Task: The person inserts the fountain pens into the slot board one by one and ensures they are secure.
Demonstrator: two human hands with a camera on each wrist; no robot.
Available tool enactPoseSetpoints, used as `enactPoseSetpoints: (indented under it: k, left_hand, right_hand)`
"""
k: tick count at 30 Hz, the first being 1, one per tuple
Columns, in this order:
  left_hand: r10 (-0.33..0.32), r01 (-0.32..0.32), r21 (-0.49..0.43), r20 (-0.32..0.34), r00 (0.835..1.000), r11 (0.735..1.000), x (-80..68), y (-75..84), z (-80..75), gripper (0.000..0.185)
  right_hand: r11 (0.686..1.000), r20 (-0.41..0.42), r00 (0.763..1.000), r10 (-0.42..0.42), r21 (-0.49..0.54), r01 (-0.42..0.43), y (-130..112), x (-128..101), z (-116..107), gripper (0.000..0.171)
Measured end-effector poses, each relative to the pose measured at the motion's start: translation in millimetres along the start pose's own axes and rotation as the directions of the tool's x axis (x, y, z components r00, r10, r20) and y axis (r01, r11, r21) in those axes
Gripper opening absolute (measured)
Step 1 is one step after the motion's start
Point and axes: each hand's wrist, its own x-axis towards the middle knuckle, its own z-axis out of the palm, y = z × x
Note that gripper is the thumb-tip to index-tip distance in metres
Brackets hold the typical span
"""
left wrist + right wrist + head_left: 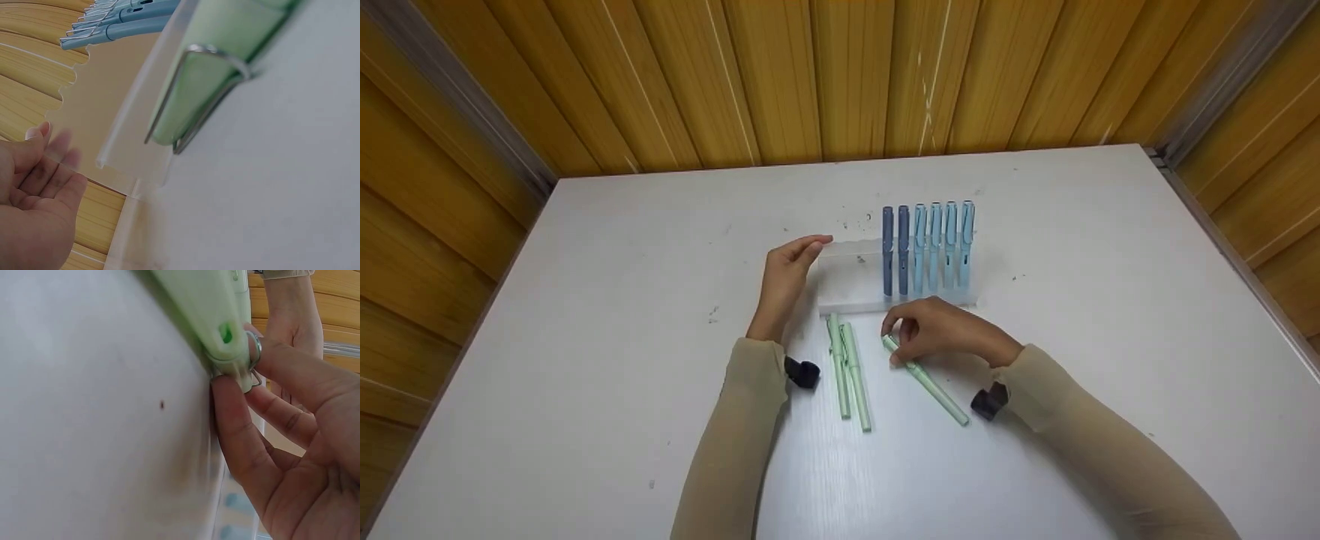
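Right hand [941,330]: pinching the cap end of a green pen [926,381], fingers covering its tip.
Left hand [787,277]: fingers relaxed, touching the clear rack [847,289], holding nothing.
Writing: none readable.

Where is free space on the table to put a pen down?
Bare table lies left of the left hand, and right of the pen stand and right hand. It is crowded between the hands, where the green pens lie.
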Motion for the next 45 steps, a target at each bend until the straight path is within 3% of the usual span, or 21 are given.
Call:
enactPoseSetpoints:
  k: [18, 31, 45]
  left_hand:
    - [-0.001, 0.001, 0.009, -0.002, 1.000, 1.000, -1.6, -3.0, -0.2, 0.028]
    - [0.000, 0.000, -0.009, 0.014, 1.000, 1.000, 2.7, 0.6, -3.4, 0.031]
    - [0.026, -0.026, 0.015, 0.005, 1.000, 1.000, 3.0, -2.8, -0.9, 0.031]
  right_hand:
    - [1.000, -0.017, 1.000, 0.006, 0.025, -0.006, -3, 3, -4, 0.030]
    - [0.989, -0.112, 0.992, -0.051, 0.132, 0.066, -7, 5, -15, 0.032]
    - [0.980, -0.245, 0.969, -0.004, 0.191, 0.052, -16, 7, -26, 0.032]
